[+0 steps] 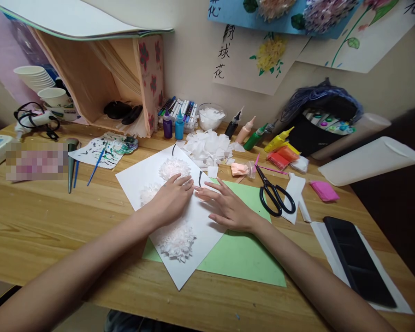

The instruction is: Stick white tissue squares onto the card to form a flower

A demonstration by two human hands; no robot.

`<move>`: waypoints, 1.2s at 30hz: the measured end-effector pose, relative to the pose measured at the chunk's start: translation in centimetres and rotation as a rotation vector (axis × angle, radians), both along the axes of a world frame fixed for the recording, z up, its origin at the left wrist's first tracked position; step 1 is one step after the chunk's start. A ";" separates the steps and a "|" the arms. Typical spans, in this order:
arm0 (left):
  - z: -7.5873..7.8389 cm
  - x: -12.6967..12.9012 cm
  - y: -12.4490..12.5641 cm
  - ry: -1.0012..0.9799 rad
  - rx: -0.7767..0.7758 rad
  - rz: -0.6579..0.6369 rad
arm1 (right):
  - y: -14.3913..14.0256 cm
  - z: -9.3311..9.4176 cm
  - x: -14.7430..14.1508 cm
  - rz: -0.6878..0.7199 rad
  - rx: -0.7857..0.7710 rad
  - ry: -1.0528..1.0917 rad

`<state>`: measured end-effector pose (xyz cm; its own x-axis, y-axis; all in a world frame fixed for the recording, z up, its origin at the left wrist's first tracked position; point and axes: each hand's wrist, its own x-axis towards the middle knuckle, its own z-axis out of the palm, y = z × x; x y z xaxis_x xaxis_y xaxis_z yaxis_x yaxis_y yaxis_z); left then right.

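A white sheet of paper (pixel 190 272) lies turned at an angle, with fluffy pale-pink paper flowers (pixel 177 242) on it. More blooms show near the top corner and, partly covered, at the left edge. My left hand (pixel 173 198) rests over the middle of the sheet, just below the top flower (pixel 174 169), its fingers laid out flat and pointing right. My right hand (pixel 230 207) is at the sheet's right side, fingers spread, holding nothing. Short black strokes (pixel 200 179) mark the sheet near the fingertips. Whatever lies beneath my left palm is hidden.
Green paper (pixel 249 258) lies under the white sheet. Black-handled scissors (pixel 275 193) are to the right, near a black tray (pixel 359 260). Behind are a pile of white paper scraps (pixel 207 147), paint bottles (pixel 252 138) and markers (pixel 183 113). Brushes (pixel 71 170) lie left.
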<state>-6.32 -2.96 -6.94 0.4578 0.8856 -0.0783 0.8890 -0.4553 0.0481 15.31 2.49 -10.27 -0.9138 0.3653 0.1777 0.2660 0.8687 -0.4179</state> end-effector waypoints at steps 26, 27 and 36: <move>-0.1 -0.2 -0.1 -0.004 0.020 -0.013 | -0.4 0.0 0.1 0.006 0.112 -0.069; 0.0 -0.2 -0.1 0.000 0.017 -0.012 | -0.3 0.1 0.1 0.002 0.108 -0.084; 0.3 0.0 -0.1 0.022 -0.007 -0.018 | -0.3 0.1 0.4 0.018 0.166 -0.022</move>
<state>-6.29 -3.05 -6.60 0.4714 0.8769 -0.0943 0.8818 -0.4706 0.0321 15.73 2.18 -10.12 -0.9243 0.3157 0.2144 0.2569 0.9302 -0.2623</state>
